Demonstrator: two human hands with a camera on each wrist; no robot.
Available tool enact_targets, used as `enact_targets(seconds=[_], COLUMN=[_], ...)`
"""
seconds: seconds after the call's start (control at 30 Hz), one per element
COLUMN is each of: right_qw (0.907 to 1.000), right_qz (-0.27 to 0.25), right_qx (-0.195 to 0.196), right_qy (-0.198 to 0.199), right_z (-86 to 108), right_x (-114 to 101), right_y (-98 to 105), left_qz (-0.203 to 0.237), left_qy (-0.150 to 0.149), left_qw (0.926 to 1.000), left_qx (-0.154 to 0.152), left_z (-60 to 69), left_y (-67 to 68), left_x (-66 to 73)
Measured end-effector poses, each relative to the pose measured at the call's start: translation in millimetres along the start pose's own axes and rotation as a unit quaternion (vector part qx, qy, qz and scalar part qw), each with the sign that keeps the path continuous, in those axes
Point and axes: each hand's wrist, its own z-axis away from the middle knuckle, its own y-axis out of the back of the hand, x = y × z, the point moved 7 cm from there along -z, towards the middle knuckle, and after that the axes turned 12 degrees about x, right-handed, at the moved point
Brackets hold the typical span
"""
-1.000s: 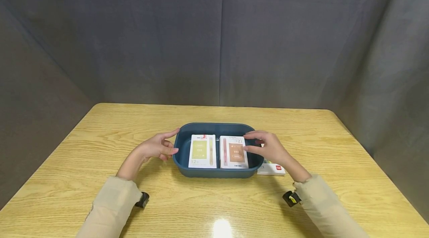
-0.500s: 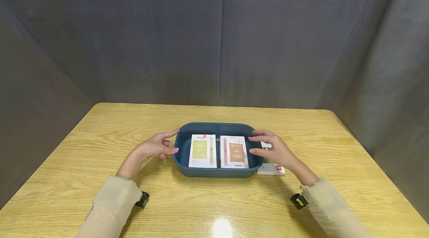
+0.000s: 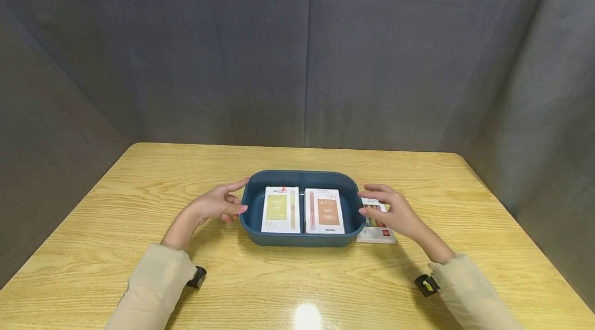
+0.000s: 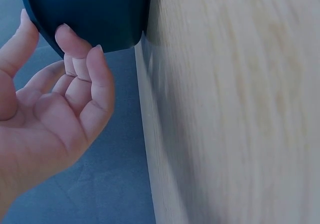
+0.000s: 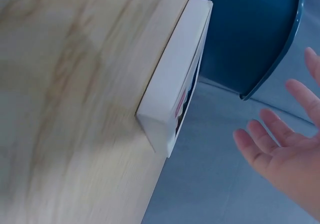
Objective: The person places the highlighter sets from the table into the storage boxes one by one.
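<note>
A dark blue oval bin (image 3: 302, 240) stands on the table. Inside it two white boxes lie side by side: one with a green panel (image 3: 277, 207), one with a brown panel (image 3: 329, 213), each printed with "12" and a slim stick-like picture. My left hand (image 3: 215, 202) holds the bin's left end, fingertips at the rim (image 4: 42, 38) and the other fingers loosely curled. My right hand (image 3: 392, 211) hovers at the bin's right end, fingers spread, holding nothing. Below it a white box with coloured sticks on its face (image 3: 375, 234) lies on the table, partly hidden by the hand.
The light wooden table (image 3: 297, 278) runs to a grey cloth backdrop (image 3: 209, 61), with more cloth on both sides. Each sleeve cuff carries a small black device (image 3: 426, 285).
My right hand has drawn back to the right from the brown-panelled box, out past the bin's rim, uncovering more of the box on the table. The left hand and the bin stay put.
</note>
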Motion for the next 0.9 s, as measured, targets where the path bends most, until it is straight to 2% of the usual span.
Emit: enact_targets(seconds=[0.37,0.57,0.9], right_qw=[0.9998,0.9994,0.9964], right_qz=[0.017,0.016,0.007], right_qx=[0.002,-0.023,-0.053], right_qy=[-0.010,-0.022,-0.066], right_z=[6.8,12.0,18.7], right_x=[11,14,27], right_y=[11,13,14], left_qz=[0.004,-0.001,0.007], left_qy=[0.002,-0.002,-0.007], left_qw=[1.0000,1.0000,0.9999], left_qx=[0.001,0.001,-0.008], left_z=[0.7,1.0,0.9], left_y=[0.5,0.7,-0.4], left_x=[1.2,1.9,2.7])
